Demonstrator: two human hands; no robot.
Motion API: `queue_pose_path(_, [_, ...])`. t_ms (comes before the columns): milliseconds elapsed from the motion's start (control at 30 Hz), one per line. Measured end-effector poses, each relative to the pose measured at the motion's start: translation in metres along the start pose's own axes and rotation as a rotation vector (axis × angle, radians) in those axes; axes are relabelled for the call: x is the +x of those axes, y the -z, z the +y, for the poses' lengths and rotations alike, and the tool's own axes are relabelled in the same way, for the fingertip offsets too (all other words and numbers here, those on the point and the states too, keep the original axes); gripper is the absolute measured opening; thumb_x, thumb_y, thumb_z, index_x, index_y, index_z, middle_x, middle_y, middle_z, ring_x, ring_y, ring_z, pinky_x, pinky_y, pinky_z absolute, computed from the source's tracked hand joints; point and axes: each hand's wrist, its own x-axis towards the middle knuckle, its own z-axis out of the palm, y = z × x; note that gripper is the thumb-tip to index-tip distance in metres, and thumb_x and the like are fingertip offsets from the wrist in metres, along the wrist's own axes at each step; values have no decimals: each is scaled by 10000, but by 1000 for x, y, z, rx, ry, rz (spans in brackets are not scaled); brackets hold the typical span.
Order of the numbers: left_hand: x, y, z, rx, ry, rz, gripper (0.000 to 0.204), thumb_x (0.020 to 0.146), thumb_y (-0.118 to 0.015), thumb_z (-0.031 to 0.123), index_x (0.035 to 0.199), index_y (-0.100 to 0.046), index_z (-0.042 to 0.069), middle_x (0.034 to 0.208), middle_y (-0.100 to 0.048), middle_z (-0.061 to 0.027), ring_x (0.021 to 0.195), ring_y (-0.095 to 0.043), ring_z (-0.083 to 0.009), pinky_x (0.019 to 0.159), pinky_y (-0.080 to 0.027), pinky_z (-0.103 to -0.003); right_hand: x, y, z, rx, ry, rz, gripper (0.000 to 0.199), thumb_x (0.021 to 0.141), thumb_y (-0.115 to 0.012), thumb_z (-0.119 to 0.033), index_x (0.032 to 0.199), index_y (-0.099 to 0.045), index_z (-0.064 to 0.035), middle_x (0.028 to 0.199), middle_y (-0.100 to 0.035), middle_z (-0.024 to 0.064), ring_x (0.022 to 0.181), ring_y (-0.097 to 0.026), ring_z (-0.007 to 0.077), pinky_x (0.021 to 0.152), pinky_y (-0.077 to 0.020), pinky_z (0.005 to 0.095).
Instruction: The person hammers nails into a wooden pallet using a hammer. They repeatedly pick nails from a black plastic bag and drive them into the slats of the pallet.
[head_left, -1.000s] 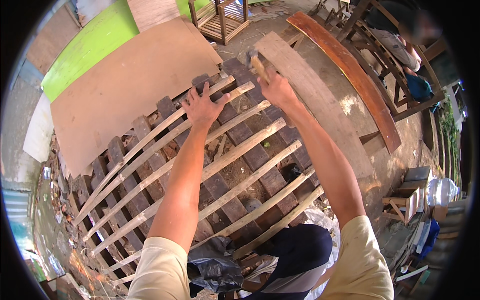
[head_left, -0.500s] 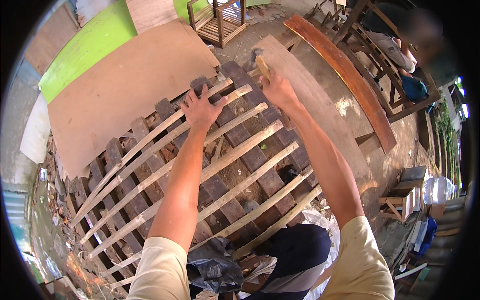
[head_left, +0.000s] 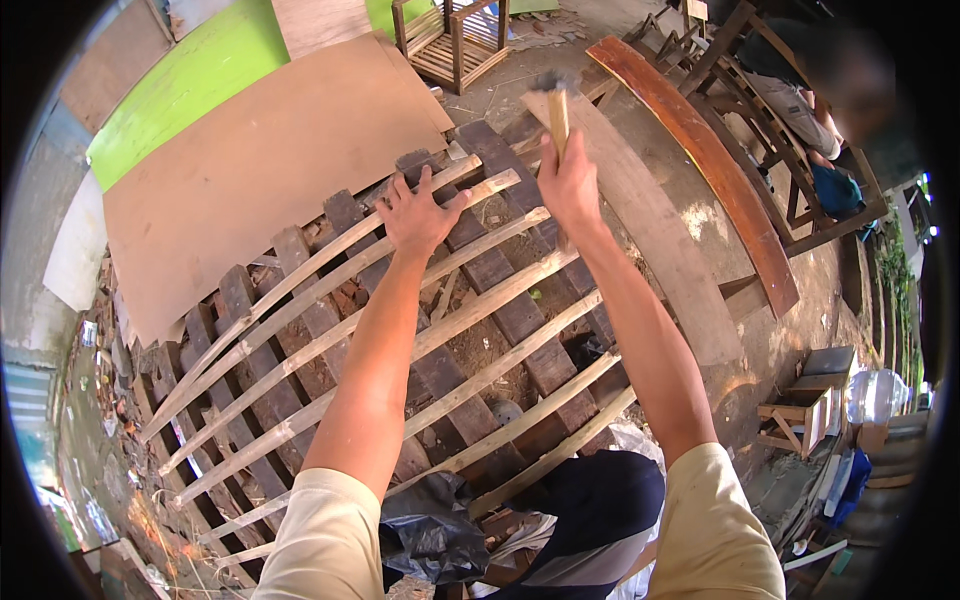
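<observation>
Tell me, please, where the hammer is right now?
In the head view the hammer is raised in the right hand, upper middle, above the wooden slat lattice that the left hand presses.

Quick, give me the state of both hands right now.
Left hand: open, fingers spread, pressed flat on the pale wooden slats.
Right hand: closed around the hammer handle, raised above the slats.

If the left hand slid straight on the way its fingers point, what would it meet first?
Left hand lies flat on the pale slats; past its fingertips comes a dark plank end, then probably the brown board.
</observation>
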Motion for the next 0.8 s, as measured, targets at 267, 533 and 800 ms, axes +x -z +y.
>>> queue_pose_path(267, [-3, 2, -5, -15, 19, -25, 938, 826, -492, 825, 1545, -391, 233, 1542, -321, -210, 1476, -253, -348, 1137, -214, -569, 7, 24, -18, 60, -50, -21, 453, 1016, -507, -346, 1169, -533, 79, 731, -662, 292, 605, -698, 368, 543, -547, 478])
queue_pose_path(533, [-5, -3, 2, -32, 3, -33, 948, 839, -473, 819, 1549, -374, 198, 1561, -305, -211, 1493, -231, -344, 1171, -171, -561, -11, 2, 24, -155, -102, -292, 413, 1020, -492, -333, 1181, -475, 47, 815, -672, 316, 722, -710, 425, 633, -578, 491])
queue_pose_path(800, [-43, 0, -79, -343, -361, 215, 658, 982, -554, 514, 1511, -418, 146, 1600, -309, -134, 1522, -165, -337, 1237, -169, -499, -37, 11, 15, -177, -341, -551, 427, 994, -488, -283, 1142, -555, 112, 807, -701, 243, 613, -711, 320, 562, -580, 412])
